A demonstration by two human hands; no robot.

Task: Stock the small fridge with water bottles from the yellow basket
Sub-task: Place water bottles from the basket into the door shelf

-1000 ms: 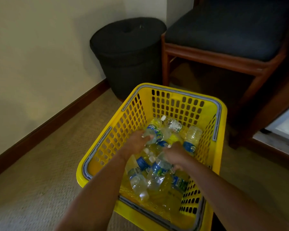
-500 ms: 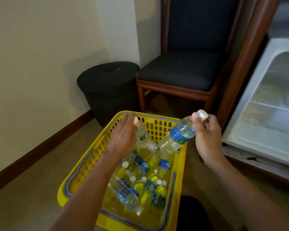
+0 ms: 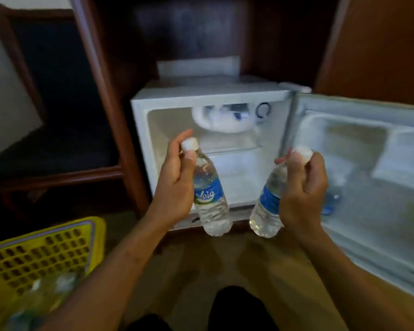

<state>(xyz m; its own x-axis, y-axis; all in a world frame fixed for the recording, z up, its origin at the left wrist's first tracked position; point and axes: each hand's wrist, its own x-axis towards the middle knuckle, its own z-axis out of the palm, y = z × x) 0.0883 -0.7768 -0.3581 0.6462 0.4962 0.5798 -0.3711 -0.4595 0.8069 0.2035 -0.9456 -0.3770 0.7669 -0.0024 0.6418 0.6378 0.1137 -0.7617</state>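
Note:
The small white fridge (image 3: 141, 101) stands open straight ahead inside a dark wooden cabinet, its door (image 3: 368, 177) swung out to the right. My left hand (image 3: 175, 185) grips a clear water bottle (image 3: 209, 197) with a blue label by the neck, hanging upright before the fridge opening. My right hand (image 3: 301, 189) holds a second water bottle (image 3: 268, 204) by its white cap, tilted slightly. The yellow basket (image 3: 46, 244) sits at the lower left with several blurred bottles inside. Another bottle (image 3: 330, 201) stands in the door shelf.
A wooden cabinet post (image 3: 110, 115) rises left of the fridge, with a dark chair (image 3: 53, 91) beyond it. A frosted freezer compartment (image 3: 225, 118) hangs at the top of the fridge interior. Beige carpet (image 3: 225, 263) lies before the fridge, and a dark shape shows at the bottom edge.
Both hands lifted a bottle each out of the basket and carried them right. The view swung from the basket to the open fridge, leaving the basket at the lower left.

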